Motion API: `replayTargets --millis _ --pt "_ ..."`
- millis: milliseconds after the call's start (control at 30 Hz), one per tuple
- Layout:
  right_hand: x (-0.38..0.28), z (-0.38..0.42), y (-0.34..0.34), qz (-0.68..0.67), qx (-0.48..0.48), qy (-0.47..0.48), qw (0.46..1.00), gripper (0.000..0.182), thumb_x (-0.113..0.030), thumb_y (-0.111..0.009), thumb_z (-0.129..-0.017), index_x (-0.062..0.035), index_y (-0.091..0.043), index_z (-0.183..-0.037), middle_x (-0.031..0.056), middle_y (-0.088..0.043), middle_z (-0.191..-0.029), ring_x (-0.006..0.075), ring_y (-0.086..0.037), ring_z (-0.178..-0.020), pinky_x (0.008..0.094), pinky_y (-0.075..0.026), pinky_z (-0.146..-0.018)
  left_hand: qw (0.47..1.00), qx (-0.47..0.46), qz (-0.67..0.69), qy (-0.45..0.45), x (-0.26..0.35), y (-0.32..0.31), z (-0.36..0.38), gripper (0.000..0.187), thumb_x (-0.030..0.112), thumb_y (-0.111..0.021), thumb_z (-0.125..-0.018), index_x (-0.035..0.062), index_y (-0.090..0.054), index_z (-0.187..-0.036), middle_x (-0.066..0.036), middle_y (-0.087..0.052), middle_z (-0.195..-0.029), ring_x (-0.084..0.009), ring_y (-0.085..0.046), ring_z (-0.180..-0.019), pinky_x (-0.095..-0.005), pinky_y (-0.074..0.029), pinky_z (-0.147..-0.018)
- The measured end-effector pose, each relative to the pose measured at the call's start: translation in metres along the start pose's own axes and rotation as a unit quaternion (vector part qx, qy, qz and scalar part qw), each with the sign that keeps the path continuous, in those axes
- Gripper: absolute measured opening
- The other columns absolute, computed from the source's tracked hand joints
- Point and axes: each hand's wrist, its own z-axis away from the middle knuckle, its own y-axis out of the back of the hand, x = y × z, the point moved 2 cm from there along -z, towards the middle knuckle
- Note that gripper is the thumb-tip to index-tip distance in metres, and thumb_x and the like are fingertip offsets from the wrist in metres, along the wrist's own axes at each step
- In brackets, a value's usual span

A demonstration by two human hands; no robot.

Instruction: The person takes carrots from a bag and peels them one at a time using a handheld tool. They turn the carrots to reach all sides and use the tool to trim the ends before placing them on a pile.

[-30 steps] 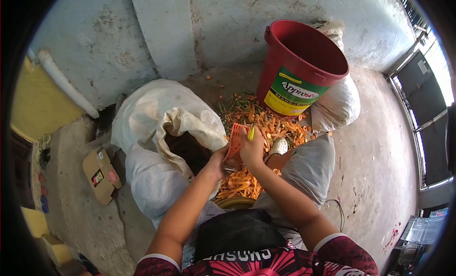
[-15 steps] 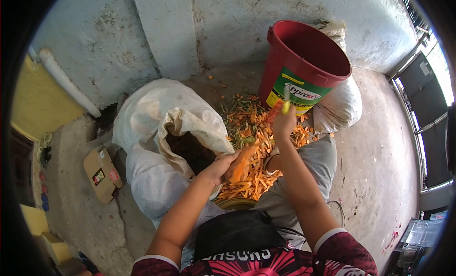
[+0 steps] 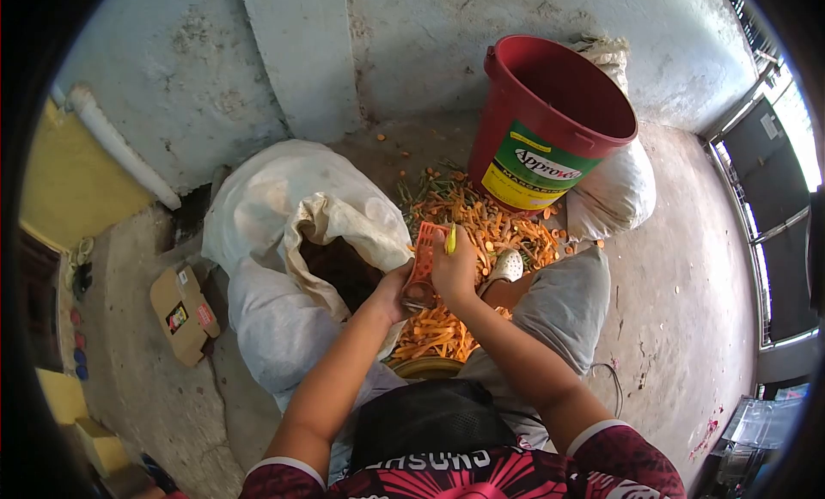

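My left hand (image 3: 393, 295) grips the lower end of an orange carrot (image 3: 424, 260) that points up and away from me. My right hand (image 3: 455, 271) holds a yellow-handled peeler (image 3: 450, 239) against the carrot near its top. Both hands meet just above a heap of orange carrot peelings (image 3: 438, 331) lying between my knees. More peelings and green stalks (image 3: 481, 220) are strewn over the floor beyond the hands.
A red plastic bucket (image 3: 550, 130) with a green and yellow label stands at the back right, a white sack (image 3: 614, 194) behind it. An open white sack (image 3: 301, 224) lies to my left. A small cardboard box (image 3: 180, 314) sits on the concrete floor at far left.
Half a second ago my right hand was stretched out toward the bucket at the end of a stroke; it has come back to the carrot. The left hand has stayed in place.
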Motion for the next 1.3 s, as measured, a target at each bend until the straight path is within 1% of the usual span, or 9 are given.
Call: replayTargets --millis 200,267,333,400,600,767,833,1133,1300 --pt "0.012 -0.019 0.002 0.075 0.057 0.002 0.996 0.019 -0.017 -0.049 -0.082 0.0011 -0.049 -0.088 0.0186 -0.056 -0.07 0.0326 -0.055 -0.065 0.0388 -0.042 -0.057 0.987 -0.103 -0.122 -0.016 0.008 0.001 0.001 0.034 0.031 -0.031 -0.089 0.0043 -0.049 -0.1 -0.009 -0.058 -0.083 -0.0198 -0.058 -0.067 -0.0333 -0.049 -0.057" --pt "0.04 -0.045 0.005 0.078 0.132 0.018 0.988 0.023 -0.022 -0.048 -0.083 0.001 -0.048 -0.082 0.0166 -0.054 -0.07 0.0282 -0.053 -0.062 0.0359 -0.04 -0.056 0.979 -0.035 -0.201 0.008 0.004 -0.014 0.02 0.035 0.032 -0.032 -0.089 0.0035 -0.049 -0.099 -0.009 -0.058 -0.084 -0.0187 -0.058 -0.068 -0.0324 -0.049 -0.059" --pt "0.025 -0.065 0.035 0.017 0.124 -0.084 0.989 0.013 -0.01 -0.046 -0.079 0.0009 -0.048 -0.086 0.0195 -0.056 -0.074 0.0353 -0.055 -0.068 0.04 -0.042 -0.059 0.972 -0.011 -0.236 0.011 -0.001 -0.017 0.028 0.037 0.034 -0.033 -0.089 0.0031 -0.05 -0.099 -0.009 -0.058 -0.084 -0.0175 -0.058 -0.068 -0.0315 -0.049 -0.059" --pt "0.045 -0.093 0.051 0.116 0.224 -0.007 0.968 0.012 -0.011 -0.046 -0.081 0.0004 -0.048 -0.085 0.0158 -0.056 -0.071 0.0316 -0.056 -0.066 0.039 -0.042 -0.058 0.973 -0.034 -0.229 -0.007 -0.005 -0.016 0.028 0.038 0.035 -0.034 -0.089 0.003 -0.049 -0.099 -0.009 -0.057 -0.083 -0.0163 -0.057 -0.069 -0.0305 -0.049 -0.058" --pt "0.043 -0.07 0.034 -0.012 0.16 0.067 0.985 0.019 -0.018 -0.047 -0.084 0.0006 -0.046 -0.083 0.0133 -0.053 -0.067 0.0243 -0.052 -0.059 0.0346 -0.04 -0.055 0.991 -0.032 -0.13 -0.012 0.006 -0.009 0.014 0.035 0.036 -0.038 -0.086 0.0045 -0.047 -0.099 -0.011 -0.056 -0.085 -0.0188 -0.057 -0.067 -0.0329 -0.049 -0.053" --pt "0.01 -0.015 0.0 -0.043 0.035 0.059 0.997 0.019 -0.017 -0.048 -0.083 0.0013 -0.048 -0.085 0.0166 -0.054 -0.07 0.029 -0.053 -0.06 0.0345 -0.041 -0.056 0.992 -0.076 -0.099 -0.004 0.009 0.002 0.0 0.035 0.033 -0.035 -0.087 0.0045 -0.047 -0.101 -0.01 -0.056 -0.087 -0.0214 -0.058 -0.069 -0.0354 -0.05 -0.056" --pt "0.007 -0.006 -0.006 -0.043 0.008 0.042 0.998 0.019 -0.017 -0.049 -0.083 0.0011 -0.049 -0.089 0.0183 -0.056 -0.072 0.0319 -0.055 -0.064 0.0355 -0.042 -0.058 0.998 -0.009 -0.062 -0.014 0.006 -0.011 0.006 0.031 0.03 -0.035 -0.087 0.0052 -0.049 -0.098 -0.007 -0.056 -0.082 -0.0183 -0.057 -0.065 -0.032 -0.049 -0.054" --pt "0.003 -0.012 -0.002 0.093 0.066 0.021 0.993 0.02 -0.011 -0.053 -0.077 -0.0006 -0.05 -0.094 0.0213 -0.057 -0.076 0.0348 -0.056 -0.069 0.0401 -0.043 -0.061 0.979 -0.031 -0.197 -0.038 0.014 -0.015 0.016 0.032 0.029 -0.034 -0.089 0.0033 -0.051 -0.099 -0.007 -0.058 -0.083 -0.0158 -0.058 -0.069 -0.0296 -0.049 -0.061" --pt "0.048 -0.077 0.033 0.126 0.179 -0.003 0.976 0.024 -0.023 -0.046 -0.084 0.0008 -0.05 -0.086 0.0168 -0.054 -0.07 0.0314 -0.052 -0.065 0.0386 -0.04 -0.059 0.945 0.01 -0.321 -0.057 0.005 -0.018 0.03 0.036 0.031 -0.033 -0.09 0.0017 -0.05 -0.1 -0.008 -0.058 -0.085 -0.0148 -0.058 -0.069 -0.0263 -0.047 -0.065"
